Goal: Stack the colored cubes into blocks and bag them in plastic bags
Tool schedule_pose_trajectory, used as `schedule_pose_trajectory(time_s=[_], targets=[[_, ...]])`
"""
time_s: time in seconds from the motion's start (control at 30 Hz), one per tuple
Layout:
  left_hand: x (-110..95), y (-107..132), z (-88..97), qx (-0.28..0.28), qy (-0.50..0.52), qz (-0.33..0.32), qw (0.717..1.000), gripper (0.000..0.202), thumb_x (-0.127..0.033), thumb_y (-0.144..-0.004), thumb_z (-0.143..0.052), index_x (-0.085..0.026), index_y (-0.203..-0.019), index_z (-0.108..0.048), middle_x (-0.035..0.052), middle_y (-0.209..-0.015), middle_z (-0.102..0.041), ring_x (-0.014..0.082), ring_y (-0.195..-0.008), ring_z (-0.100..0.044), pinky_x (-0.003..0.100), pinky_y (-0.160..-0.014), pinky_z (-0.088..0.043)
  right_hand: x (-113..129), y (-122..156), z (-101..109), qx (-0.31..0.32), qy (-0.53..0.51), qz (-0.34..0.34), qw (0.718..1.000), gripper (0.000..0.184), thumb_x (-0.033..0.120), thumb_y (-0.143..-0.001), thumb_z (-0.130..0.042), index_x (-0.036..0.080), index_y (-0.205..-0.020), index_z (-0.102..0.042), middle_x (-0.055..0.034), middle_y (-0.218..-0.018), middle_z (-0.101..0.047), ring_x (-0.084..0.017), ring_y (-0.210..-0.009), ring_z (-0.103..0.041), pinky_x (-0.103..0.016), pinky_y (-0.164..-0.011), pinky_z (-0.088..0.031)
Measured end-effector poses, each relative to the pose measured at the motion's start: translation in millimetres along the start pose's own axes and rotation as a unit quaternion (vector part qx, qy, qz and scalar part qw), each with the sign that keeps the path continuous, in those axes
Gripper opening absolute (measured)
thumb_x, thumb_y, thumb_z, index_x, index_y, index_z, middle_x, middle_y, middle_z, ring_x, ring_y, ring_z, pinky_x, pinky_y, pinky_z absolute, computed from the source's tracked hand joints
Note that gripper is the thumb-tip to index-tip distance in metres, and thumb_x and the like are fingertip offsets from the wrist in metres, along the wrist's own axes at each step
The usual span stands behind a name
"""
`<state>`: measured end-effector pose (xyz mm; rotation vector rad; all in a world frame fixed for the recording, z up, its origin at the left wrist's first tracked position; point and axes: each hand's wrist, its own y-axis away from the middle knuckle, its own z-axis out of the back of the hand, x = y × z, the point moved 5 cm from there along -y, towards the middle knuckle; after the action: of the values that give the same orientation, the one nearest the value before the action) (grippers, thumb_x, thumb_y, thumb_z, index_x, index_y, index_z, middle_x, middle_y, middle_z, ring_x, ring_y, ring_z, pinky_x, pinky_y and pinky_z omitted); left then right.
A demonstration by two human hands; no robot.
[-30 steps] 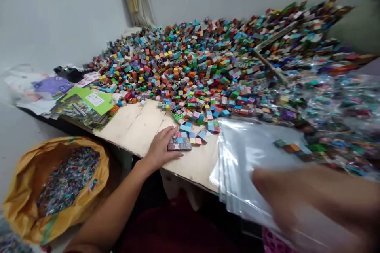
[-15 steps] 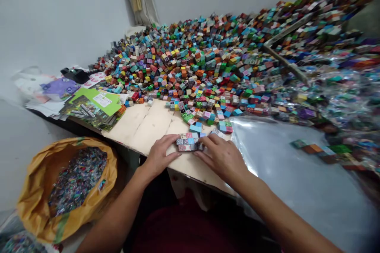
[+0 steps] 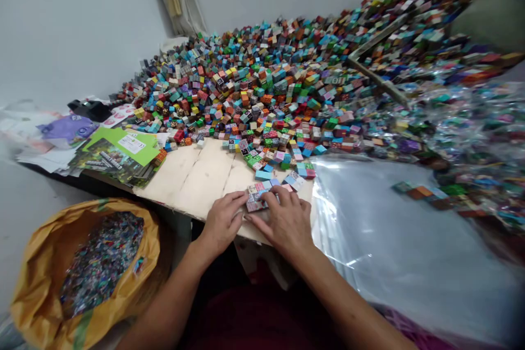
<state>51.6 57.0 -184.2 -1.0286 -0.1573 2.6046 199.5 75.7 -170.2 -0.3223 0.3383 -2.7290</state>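
A small, neat group of printed cubes point(image 3: 256, 196) lies at the front edge of the table, in pink, blue, white and grey. My left hand point(image 3: 221, 221) closes in from the left, its fingertips against the group's left end. Over the right part bend the fingers of my right hand point(image 3: 287, 221), its thumb along the near side. My right fingers hide some of the cubes. Just behind the group are a light blue cube piece point(image 3: 263, 175) and several loose pale cubes point(image 3: 293, 180).
A large heap of coloured cubes point(image 3: 262, 87) covers the table's back, with a metal angle bar point(image 3: 379, 82) on it. Clear plastic sheeting point(image 3: 377, 213) lies right. Green printed cards point(image 3: 123, 147) lie left, above a yellow sack point(image 3: 151, 229) of small shiny bits.
My right hand has turned and its fingers now reach farther over the cube group. The group sits slightly tilted compared with before. The whole view has shifted a little.
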Motion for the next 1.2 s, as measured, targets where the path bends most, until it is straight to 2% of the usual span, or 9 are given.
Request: schedule_pose_trajectory(time_s=[0.23,0.37,0.47,0.6,0.67,0.83,0.97,1.07,1.2], targets=[[-2,2,-2.9,-0.011,-0.036,-0.015,0.999,0.04,-0.013,-0.086,-0.043,-0.019,-0.124,-0.055,0.0119,-0.127,-0.056,0.0229,-0.118,-0.053,0.043,-0.097,-0.047,-2,6,4,-0.025,-0.021,-0.019,0.999,0.028,0.044,-0.08,-0.058,0.021,-0.097,-0.062,-0.0101,-0.112,-0.058,-0.027,-0.095,-0.048,-0.039,-0.077,-0.032],[-3,0,-0.3,-0.009,-0.021,-0.013,1.0,0.042,-0.01,-0.085,-0.042,-0.019,-0.124,-0.055,0.0118,-0.129,-0.054,0.0227,-0.119,-0.053,0.043,-0.1,-0.045,-30,21,10,-0.027,-0.008,-0.028,0.999,0.027,0.042,-0.081,-0.055,0.023,-0.098,-0.062,-0.0102,-0.115,-0.056,-0.029,-0.098,-0.048,-0.041,-0.078,-0.033],[-2,-6,1.2,-0.024,-0.001,0.009,1.0,0.043,-0.019,-0.085,-0.051,-0.022,-0.128,-0.052,0.0112,-0.133,-0.051,0.0238,-0.122,-0.049,0.044,-0.104,-0.042,-54,25,17,-0.042,0.018,-0.052,0.998,0.028,0.042,-0.084,-0.052,0.024,-0.103,-0.062,-0.0111,-0.117,-0.055,-0.032,-0.101,-0.046,-0.043,-0.077,-0.034],[-1,-19,-3.9,-0.028,-0.017,0.03,0.999,0.053,-0.034,-0.078,-0.067,-0.022,-0.127,-0.052,0.0115,-0.132,-0.051,0.0272,-0.121,-0.049,0.046,-0.103,-0.042,-66,9,25,-0.034,0.02,-0.014,0.999,0.032,0.041,-0.087,-0.054,0.025,-0.114,-0.061,-0.0102,-0.116,-0.058,-0.03,-0.1,-0.048,-0.039,-0.075,-0.034],[-3,-27,-6.5,-0.032,-0.028,0.03,0.999,0.051,-0.034,-0.078,-0.068,-0.02,-0.125,-0.054,0.012,-0.129,-0.053,0.0273,-0.118,-0.051,0.046,-0.101,-0.043,-70,-3,26,-0.005,0.033,0.003,0.999,0.027,0.035,-0.086,-0.056,0.026,-0.111,-0.063,-0.0086,-0.11,-0.061,-0.028,-0.095,-0.05,-0.036,-0.072,-0.033],[-12,-50,-1.0,-0.068,-0.047,0.009,0.997,0.038,-0.032,-0.083,-0.062,-0.02,-0.118,-0.059,0.0095,-0.119,-0.057,0.0239,-0.109,-0.056,0.041,-0.095,-0.046,-85,-31,28,0.034,0.04,-0.013,0.999,0.02,0.026,-0.087,-0.056,0.025,-0.103,-0.068,-0.007,-0.102,-0.064,-0.025,-0.089,-0.054,-0.033,-0.069,-0.034],[-27,-62,-0.6,-0.045,-0.09,-0.018,0.995,0.033,-0.031,-0.083,-0.063,-0.02,-0.113,-0.061,0.0082,-0.112,-0.061,0.0244,-0.104,-0.056,0.041,-0.089,-0.046,-70,-55,23,0.067,-0.006,0.031,0.997,0.021,0.021,-0.087,-0.055,0.024,-0.103,-0.068,-0.0056,-0.098,-0.067,-0.023,-0.09,-0.057,-0.031,-0.074,-0.036],[-40,-53,-6.2,-0.009,-0.132,-0.061,0.989,0.03,-0.029,-0.083,-0.063,-0.022,-0.112,-0.062,0.008,-0.113,-0.063,0.0261,-0.106,-0.055,0.044,-0.089,-0.045,-50,-73,20,0.104,-0.002,0.069,0.992,0.022,0.02,-0.088,-0.054,0.025,-0.104,-0.068,-0.0044,-0.099,-0.068,-0.023,-0.092,-0.058,-0.031,-0.076,-0.037],[-36,-37,0.7,-0.037,-0.143,-0.044,0.988,0.028,-0.026,-0.087,-0.058,-0.022,-0.114,-0.061,0.0084,-0.116,-0.062,0.0253,-0.107,-0.055,0.043,-0.087,-0.045,-51,-82,23,0.16,0.037,0.031,0.986,0.022,0.02,-0.089,-0.05,0.024,-0.1,-0.069,-0.0049,-0.097,-0.07,-0.023,-0.091,-0.06,-0.03,-0.073,-0.038]])
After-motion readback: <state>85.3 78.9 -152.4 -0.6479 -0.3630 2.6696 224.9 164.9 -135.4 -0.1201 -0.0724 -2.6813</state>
